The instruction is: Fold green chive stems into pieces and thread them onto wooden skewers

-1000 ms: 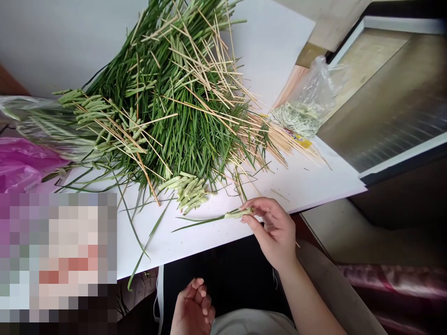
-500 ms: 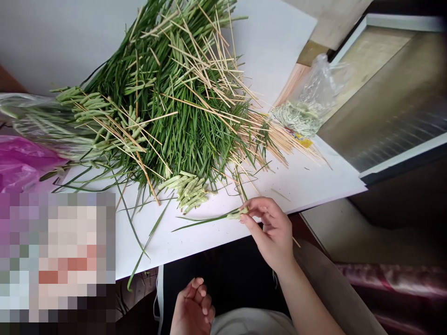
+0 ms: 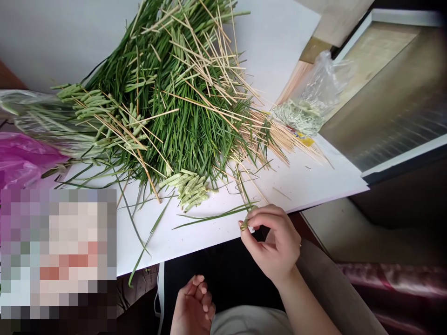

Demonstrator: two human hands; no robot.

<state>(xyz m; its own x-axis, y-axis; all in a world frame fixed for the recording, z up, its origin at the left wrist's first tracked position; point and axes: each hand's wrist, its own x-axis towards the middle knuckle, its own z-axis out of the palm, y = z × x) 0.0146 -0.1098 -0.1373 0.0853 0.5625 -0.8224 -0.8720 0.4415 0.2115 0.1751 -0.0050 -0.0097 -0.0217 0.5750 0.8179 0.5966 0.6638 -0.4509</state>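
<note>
My right hand [image 3: 272, 242] is over the table's front edge. Its thumb and fingers pinch a short, pale green grass stem end [image 3: 247, 218]. Long thin green blades [image 3: 213, 216] lie on the white tabletop to its left; whether they join the pinched piece is hard to see. Above my lap is my left hand [image 3: 199, 298], palm turned inward and fingers loosely curled, with nothing visible in it. A small bundle of pale green stem ends [image 3: 191, 190] lies beyond the blades, at the near edge of a large grass heap [image 3: 195, 125].
Thin wooden sticks [image 3: 216, 74] lie across the heap, with more sticks [image 3: 279, 137] at its right. A clear bag [image 3: 316, 97] with pale green contents sits at the back right of the white table [image 3: 314, 186]. At left are a pink plastic bag [image 3: 28, 156] and a blurred-out area.
My right hand has moved slightly right and turned, tilting the pale stem end from lying level to pointing down. My left hand has stayed almost still.
</note>
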